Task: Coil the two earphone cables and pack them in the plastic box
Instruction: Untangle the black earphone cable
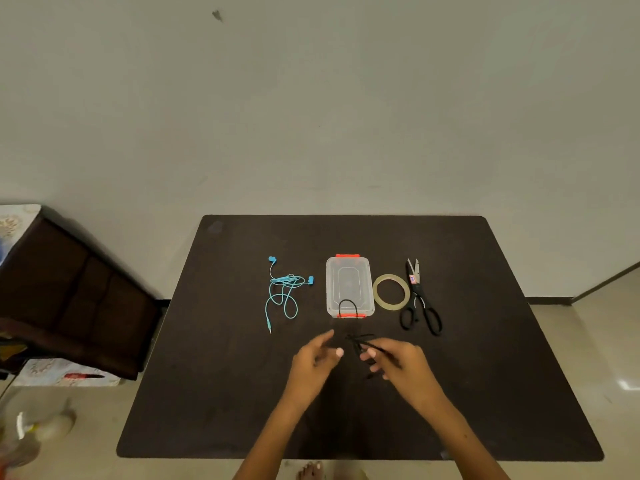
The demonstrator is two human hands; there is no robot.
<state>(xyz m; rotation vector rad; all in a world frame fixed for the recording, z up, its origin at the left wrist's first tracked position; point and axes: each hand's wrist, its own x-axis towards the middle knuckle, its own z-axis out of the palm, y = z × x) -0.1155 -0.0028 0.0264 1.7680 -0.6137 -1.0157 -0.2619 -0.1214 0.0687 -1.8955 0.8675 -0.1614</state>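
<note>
A clear plastic box (349,271) with orange clips lies shut in the middle of the dark table (242,393). The blue earphone cable (285,292) lies loose and tangled to its left. A black earphone cable (358,341) sits in front of the box, with one loop arching over the box's near edge. My right hand (398,362) pinches the bunched black cable between thumb and fingers. Just left of it hovers my left hand (317,358), fingers relaxed and holding nothing.
A roll of clear tape (391,292) and black scissors (420,303) lie right of the box. A dark wooden cabinet (69,292) stands left of the table. A bare foot (311,471) shows below the table's near edge.
</note>
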